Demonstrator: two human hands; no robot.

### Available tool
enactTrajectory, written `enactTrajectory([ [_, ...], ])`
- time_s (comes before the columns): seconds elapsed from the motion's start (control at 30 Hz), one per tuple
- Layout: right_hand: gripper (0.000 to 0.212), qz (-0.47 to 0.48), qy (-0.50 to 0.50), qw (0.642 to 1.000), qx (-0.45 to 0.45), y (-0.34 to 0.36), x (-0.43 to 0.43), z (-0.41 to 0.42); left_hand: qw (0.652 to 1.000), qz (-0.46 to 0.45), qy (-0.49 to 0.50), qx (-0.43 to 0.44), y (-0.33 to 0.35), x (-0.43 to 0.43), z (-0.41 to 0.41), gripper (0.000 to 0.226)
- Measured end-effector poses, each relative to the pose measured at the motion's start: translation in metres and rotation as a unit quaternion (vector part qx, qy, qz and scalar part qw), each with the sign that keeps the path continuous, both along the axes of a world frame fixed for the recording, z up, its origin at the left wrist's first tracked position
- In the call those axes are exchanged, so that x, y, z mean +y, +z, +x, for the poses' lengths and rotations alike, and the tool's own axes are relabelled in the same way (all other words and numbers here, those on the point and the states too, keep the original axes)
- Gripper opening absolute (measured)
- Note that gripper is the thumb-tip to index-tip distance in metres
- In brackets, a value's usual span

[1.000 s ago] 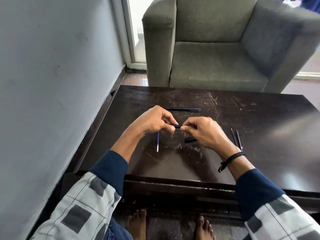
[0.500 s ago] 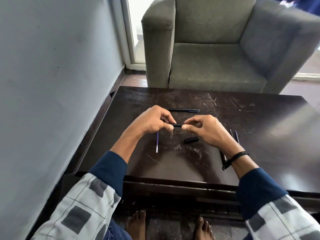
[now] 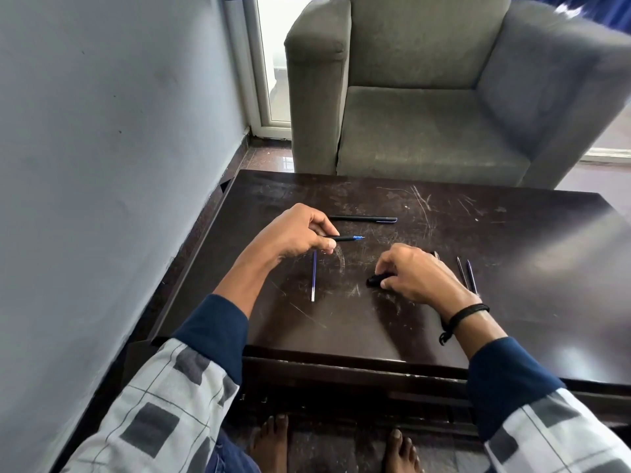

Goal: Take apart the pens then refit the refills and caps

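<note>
My left hand (image 3: 295, 233) grips a black pen barrel (image 3: 343, 238) whose blue tip points right, held just above the dark table (image 3: 512, 240). My right hand (image 3: 415, 273) rests lower on the table, its fingers closed on a black pen cap (image 3: 375, 279) that lies on the surface. A loose blue refill (image 3: 313, 275) lies below my left hand. A whole capped pen (image 3: 363, 219) lies farther back. Two thin pen parts (image 3: 467, 276) lie to the right of my right hand.
A grey armchair (image 3: 426, 97) stands behind the table. A grey wall (image 3: 102, 165) runs close along the left side. My bare feet (image 3: 327, 445) are under the table's front edge.
My hands have come apart. The right hand let go of the pen and dropped down to the cap on the table; the left hand keeps the barrel, its blue tip now showing.
</note>
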State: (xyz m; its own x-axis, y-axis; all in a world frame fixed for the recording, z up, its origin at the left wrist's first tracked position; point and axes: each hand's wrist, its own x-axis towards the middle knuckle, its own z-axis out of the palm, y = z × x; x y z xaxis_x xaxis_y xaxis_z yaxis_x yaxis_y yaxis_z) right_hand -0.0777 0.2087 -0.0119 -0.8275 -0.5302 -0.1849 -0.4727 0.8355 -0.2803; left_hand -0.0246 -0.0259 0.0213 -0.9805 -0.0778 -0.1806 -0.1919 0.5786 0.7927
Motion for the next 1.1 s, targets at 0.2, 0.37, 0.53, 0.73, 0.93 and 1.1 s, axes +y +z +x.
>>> enactTrajectory([
  [0.2,0.006,-0.146,-0.094,0.985,-0.001,0.006,0.001,-0.003,1.000,-0.002,-0.001,-0.001,-0.001,-0.001,-0.001,0.018],
  [0.37,0.008,-0.195,-0.078,0.977,0.040,0.007,-0.003,0.000,1.000,0.000,-0.011,-0.005,-0.001,-0.001,-0.002,0.019],
  [0.53,0.009,-0.193,-0.061,0.978,0.047,0.007,-0.004,0.001,1.000,0.002,-0.014,-0.007,-0.003,-0.001,-0.002,0.017],
  [0.73,0.008,-0.204,-0.033,0.977,0.051,0.006,-0.007,0.003,1.000,0.001,-0.028,-0.015,-0.004,0.002,-0.003,0.016],
  [0.93,0.010,-0.202,-0.007,0.977,0.070,0.006,-0.009,0.005,0.999,0.002,-0.031,-0.017,-0.008,0.006,-0.004,0.017],
  [1.1,0.010,-0.211,0.002,0.975,0.074,0.007,-0.010,0.006,0.999,0.002,-0.036,-0.020,-0.008,0.008,-0.004,0.016],
])
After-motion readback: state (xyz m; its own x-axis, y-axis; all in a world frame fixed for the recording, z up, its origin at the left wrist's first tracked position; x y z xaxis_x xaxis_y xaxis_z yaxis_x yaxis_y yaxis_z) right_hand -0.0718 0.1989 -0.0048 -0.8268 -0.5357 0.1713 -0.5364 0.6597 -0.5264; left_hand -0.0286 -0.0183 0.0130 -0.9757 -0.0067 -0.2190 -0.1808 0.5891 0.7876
